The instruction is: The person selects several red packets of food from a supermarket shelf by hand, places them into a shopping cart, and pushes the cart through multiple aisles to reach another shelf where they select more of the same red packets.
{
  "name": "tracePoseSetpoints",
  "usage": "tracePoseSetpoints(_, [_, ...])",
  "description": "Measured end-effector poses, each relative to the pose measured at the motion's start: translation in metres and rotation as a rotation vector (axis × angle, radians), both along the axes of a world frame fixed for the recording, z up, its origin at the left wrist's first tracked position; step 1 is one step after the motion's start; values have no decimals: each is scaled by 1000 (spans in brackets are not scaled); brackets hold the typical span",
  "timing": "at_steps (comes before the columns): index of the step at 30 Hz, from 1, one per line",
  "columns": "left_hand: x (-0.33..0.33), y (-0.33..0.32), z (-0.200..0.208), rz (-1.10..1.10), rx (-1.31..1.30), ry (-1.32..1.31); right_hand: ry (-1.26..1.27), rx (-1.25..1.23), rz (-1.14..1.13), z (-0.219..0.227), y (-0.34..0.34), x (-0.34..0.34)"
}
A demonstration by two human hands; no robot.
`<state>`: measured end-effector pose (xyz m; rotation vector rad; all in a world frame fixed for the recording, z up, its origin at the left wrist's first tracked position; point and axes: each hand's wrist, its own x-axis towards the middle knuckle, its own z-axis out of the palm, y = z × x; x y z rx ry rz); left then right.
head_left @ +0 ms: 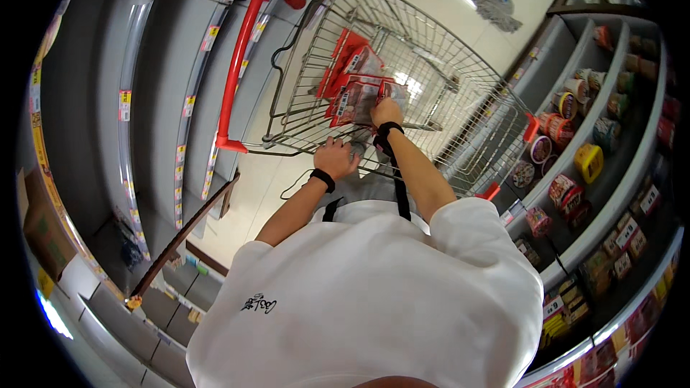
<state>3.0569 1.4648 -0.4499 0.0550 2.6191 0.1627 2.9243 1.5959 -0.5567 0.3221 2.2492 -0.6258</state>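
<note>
A wire shopping cart (pixel 431 21) with red corner pieces stands in front of me. Several red packages with clear windows (pixel 353 105) lie in its basket, toward the left side. My right hand (pixel 388 113) reaches over the near rim into the basket, its fingers closed on a red-and-clear package (pixel 394 91) at the right of the pile. My left hand (pixel 336 158) rests at the near rim with its fingers curled over the wire. A small grey round thing beside the left thumb cannot be made out. Both wrists wear black bands.
Grey shelves (pixel 158 100) with price tags rise on the left, next to the cart's red handle bar (pixel 248 50). On the right, shelves hold instant noodle cups (pixel 560 129) and a yellow tub (pixel 589 162). A mop (pixel 496 7) lies on the pale floor beyond the cart.
</note>
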Motion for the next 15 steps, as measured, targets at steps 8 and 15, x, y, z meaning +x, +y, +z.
tracePoseSetpoints(8, [4, -4, -6, -48, 56, 92, 270, 140, -140, 58, 100, 13])
tracePoseSetpoints(15, [9, -9, -11, -107, 135, 307, 1002, 270, -142, 176, 158, 69])
